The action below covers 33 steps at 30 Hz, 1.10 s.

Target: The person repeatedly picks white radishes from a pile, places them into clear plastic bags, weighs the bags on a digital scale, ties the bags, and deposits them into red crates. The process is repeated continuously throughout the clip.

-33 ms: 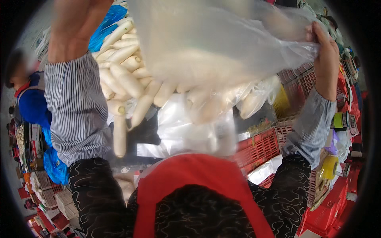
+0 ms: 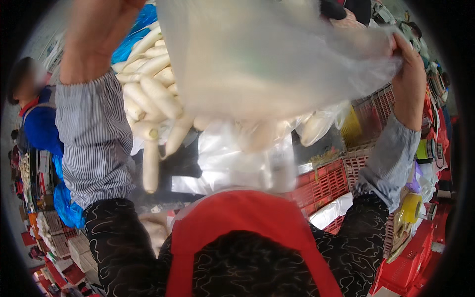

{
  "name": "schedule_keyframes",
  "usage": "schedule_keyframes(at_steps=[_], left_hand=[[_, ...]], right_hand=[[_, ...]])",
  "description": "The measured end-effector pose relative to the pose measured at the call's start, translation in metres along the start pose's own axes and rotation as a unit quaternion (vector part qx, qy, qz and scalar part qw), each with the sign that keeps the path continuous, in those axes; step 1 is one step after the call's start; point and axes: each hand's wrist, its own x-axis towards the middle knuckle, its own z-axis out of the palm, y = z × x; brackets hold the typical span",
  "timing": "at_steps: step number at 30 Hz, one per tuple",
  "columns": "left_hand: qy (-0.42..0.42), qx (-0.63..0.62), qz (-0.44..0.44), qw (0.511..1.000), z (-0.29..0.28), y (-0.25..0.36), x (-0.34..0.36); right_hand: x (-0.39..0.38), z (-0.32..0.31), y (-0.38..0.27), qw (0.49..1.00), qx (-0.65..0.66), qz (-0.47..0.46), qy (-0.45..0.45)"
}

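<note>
Head view: a big, cloudy plastic bag [image 2: 267,64] is held up high over the table [image 2: 166,198], at the top middle. Its right end is pinched by the fingers of the right hand [image 2: 409,69], which are bent tight on the thin plastic. The left hand [image 2: 96,39] is blurred and cut off by the top edge, so it cannot be told for sure if the bag is gripped there or if the fingers are loose. Striped sleeves [image 2: 96,138] are worn on both arms, and a red apron [image 2: 247,205] is worn over a black top [image 2: 114,242] with pale wavy lines. A pile of long white radishes [image 2: 158,96] is partly hidden by the bag. Shiny white plastic [image 2: 232,153] is spread on the table, near the apron. Red crates [image 2: 324,185] are set on the right, near the right sleeve. Blue plastic [image 2: 133,34] is bunched at the far side of the pile. Past the left sleeve, a person in blue [image 2: 42,128] is seen.
</note>
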Motion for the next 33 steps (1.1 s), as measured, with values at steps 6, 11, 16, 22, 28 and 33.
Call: schedule_keyframes(at_steps=[6, 11, 16, 22, 28, 33], left_hand=[[-0.189, 0.168, -0.130, 0.959, -0.091, -0.076, -0.104], [-0.215, 0.160, -0.146, 0.952, -0.119, -0.110, -0.175], [-0.249, 0.229, -0.014, 0.941, -0.128, -0.108, -0.198], [-0.081, 0.498, 0.002, 0.863, -0.197, -0.181, -0.195], [-0.080, -0.162, -0.325, 0.928, -0.178, -0.252, -0.211], [0.112, -0.384, -0.490, 0.775, -0.169, -0.267, -0.196]], right_hand=[[-0.099, 0.141, 0.059, 0.926, 0.272, 0.152, -0.214], [-0.135, 0.243, 0.062, 0.965, -0.018, 0.059, -0.256], [-0.141, 0.308, 0.085, 0.948, -0.006, 0.007, -0.317], [-0.197, 0.248, 0.138, 0.929, -0.153, 0.107, -0.321], [-0.242, 0.242, 0.193, 0.891, -0.352, 0.087, -0.273], [-0.239, 0.218, 0.170, 0.923, -0.188, -0.178, -0.284]])
